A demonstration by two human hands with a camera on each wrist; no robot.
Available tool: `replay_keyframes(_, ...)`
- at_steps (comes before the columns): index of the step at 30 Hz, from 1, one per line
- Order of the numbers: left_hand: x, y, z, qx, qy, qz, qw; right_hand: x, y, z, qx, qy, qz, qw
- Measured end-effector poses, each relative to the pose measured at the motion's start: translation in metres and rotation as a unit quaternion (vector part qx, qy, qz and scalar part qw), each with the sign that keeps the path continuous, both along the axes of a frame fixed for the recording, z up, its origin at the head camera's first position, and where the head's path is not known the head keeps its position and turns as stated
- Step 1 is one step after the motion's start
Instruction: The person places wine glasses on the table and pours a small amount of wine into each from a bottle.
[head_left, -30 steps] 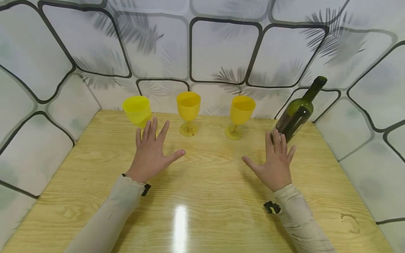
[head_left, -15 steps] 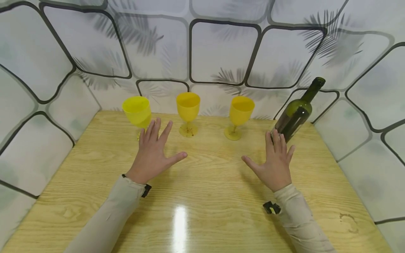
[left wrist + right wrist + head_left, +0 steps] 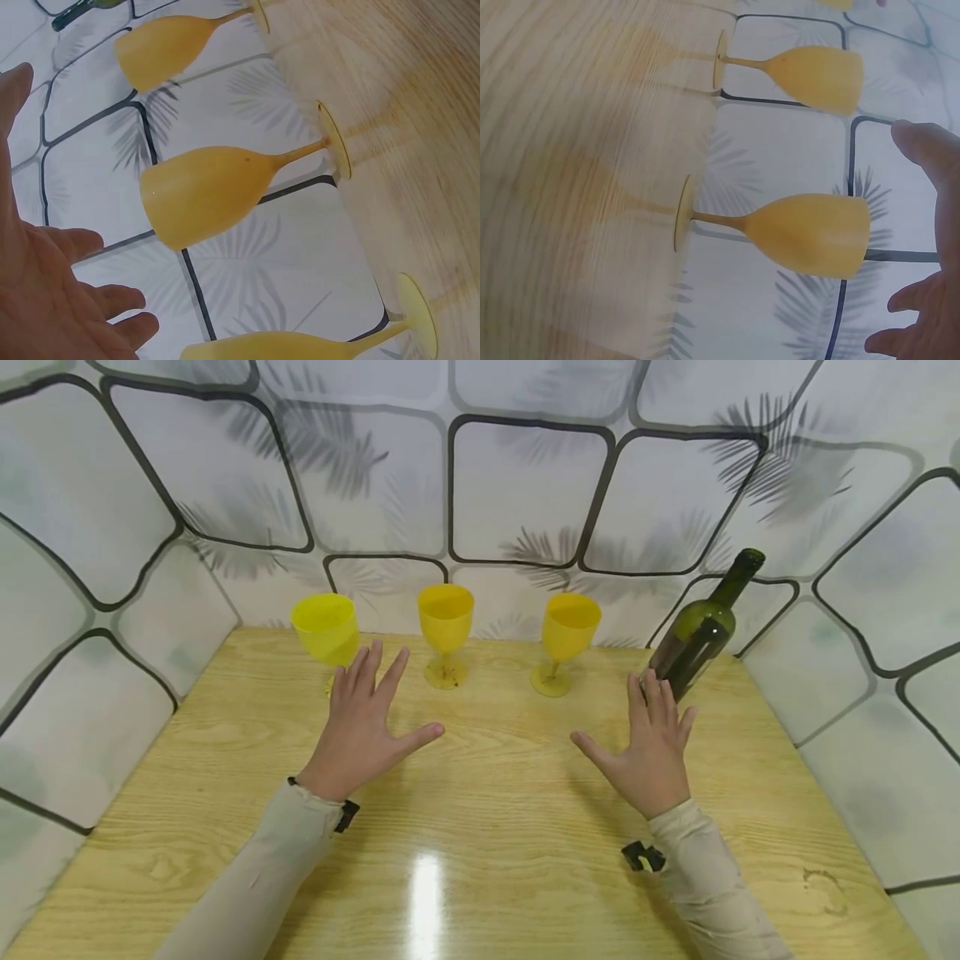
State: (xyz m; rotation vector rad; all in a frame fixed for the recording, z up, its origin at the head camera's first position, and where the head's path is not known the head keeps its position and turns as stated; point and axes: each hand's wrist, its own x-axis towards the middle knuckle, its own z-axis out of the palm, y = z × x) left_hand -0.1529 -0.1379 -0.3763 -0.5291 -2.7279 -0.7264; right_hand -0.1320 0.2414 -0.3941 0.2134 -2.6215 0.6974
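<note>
My left hand (image 3: 358,727) is held over the table with its fingers spread and nothing in it. Its fingertips overlap the lower part of the left yellow goblet (image 3: 326,625) in the head view. Two more yellow goblets stand upright along the back, the middle goblet (image 3: 446,617) and the right goblet (image 3: 570,625). My right hand (image 3: 647,747) is likewise spread and holds nothing. Just beyond its fingers stands a dark green wine bottle (image 3: 693,639), whose base they partly hide. In the left wrist view, the left fingers (image 3: 120,300) are apart from the middle goblet (image 3: 210,191).
The light wooden table (image 3: 487,827) has a faint ring mark (image 3: 825,892) at the right. Patterned walls (image 3: 525,485) close it in at the back and both sides. Black bits (image 3: 643,857) show at the cuffs of both sleeves.
The left hand has shifted slightly to the right, uncovering a bit of the left goblet's base. The head view has tilted up a little. The right hand hardly moves; goblets and bottle stay put.
</note>
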Motion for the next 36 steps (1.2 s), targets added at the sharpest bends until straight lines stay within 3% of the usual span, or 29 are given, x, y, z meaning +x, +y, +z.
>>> replay_keyframes(10,-0.001,-0.001,0.005,0.023,0.005,-0.002,0.9997,0.001,0.0,0.003,-0.004,0.005,0.001,1.0)
replay_keyframes(23,-0.003,-0.01,0.009,0.059,0.01,0.017,0.998,0.002,0.001,0.007,-0.018,0.005,0.002,0.9998)
replay_keyframes(36,-0.009,-0.023,0.009,0.101,0.08,0.036,0.9911,0.002,0.002,0.01,-0.024,0.01,-0.001,0.9997)
